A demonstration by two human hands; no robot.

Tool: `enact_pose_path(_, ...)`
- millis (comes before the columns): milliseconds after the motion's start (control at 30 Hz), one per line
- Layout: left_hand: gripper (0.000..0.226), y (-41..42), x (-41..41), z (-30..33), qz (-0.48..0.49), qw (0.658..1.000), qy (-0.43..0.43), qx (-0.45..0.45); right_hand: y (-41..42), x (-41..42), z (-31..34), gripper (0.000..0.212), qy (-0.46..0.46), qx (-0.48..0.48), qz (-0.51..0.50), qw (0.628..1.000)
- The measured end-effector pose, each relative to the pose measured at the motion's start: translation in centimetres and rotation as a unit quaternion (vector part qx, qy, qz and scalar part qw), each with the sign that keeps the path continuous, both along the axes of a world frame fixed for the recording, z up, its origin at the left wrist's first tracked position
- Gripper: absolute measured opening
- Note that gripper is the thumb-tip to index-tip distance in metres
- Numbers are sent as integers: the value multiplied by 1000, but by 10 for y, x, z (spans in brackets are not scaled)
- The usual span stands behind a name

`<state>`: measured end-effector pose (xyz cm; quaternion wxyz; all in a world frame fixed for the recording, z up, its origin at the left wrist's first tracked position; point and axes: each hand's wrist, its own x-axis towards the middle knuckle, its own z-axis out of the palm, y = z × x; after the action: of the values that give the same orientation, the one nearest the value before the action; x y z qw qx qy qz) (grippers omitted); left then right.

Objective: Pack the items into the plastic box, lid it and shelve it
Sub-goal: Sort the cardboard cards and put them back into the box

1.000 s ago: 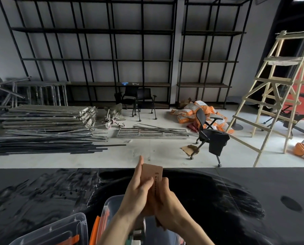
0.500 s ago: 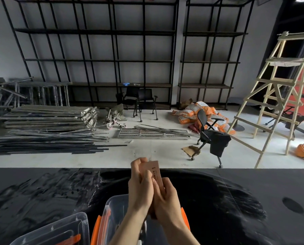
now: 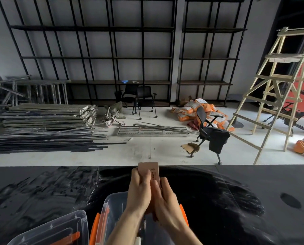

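Both hands hold a small pinkish-brown carton (image 3: 150, 169) upright above the black table. My left hand (image 3: 139, 190) grips its left side with the thumb on the front. My right hand (image 3: 166, 200) closes on its lower right part. Below the hands stands a clear plastic box (image 3: 112, 202) with orange latches on both sides; its inside is mostly hidden by my arms. A clear lid (image 3: 59, 228) with an orange clip lies at the bottom left, beside the box.
The black table (image 3: 236, 200) spreads wide on both sides of the box. Beyond it lie metal bars (image 3: 41, 138), an office chair (image 3: 209, 135), a wooden ladder (image 3: 278, 82) and black shelving (image 3: 112, 57) along the back wall.
The carton has been turned in my hands, and both hands with it have sunk slightly toward the box. The camera has shifted a little.
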<state>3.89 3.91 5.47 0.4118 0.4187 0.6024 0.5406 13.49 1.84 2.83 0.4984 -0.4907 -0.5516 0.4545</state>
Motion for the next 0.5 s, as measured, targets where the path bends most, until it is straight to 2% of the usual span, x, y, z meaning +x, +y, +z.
enact_pose_path(167,18,-7,2,-11,-5,998,21,-56,13,19,4,17,-136,10,-17,991)
enact_pose_path(300,14,-17,15,-14,-67,988,-76,-116,9,21,-5,14,-177,-20,-18,984)
enact_pose_path(400,15,-23,11,-21,-77,988,-43,-129,5,31,-12,15,-284,55,-89,953)
enact_pose_path(467,17,-26,6,-28,-102,983,10,-152,6,42,-14,24,-306,109,-162,932)
enact_pose_path(500,19,-27,4,-32,-118,977,44,-173,8,47,-16,28,-308,99,-169,931)
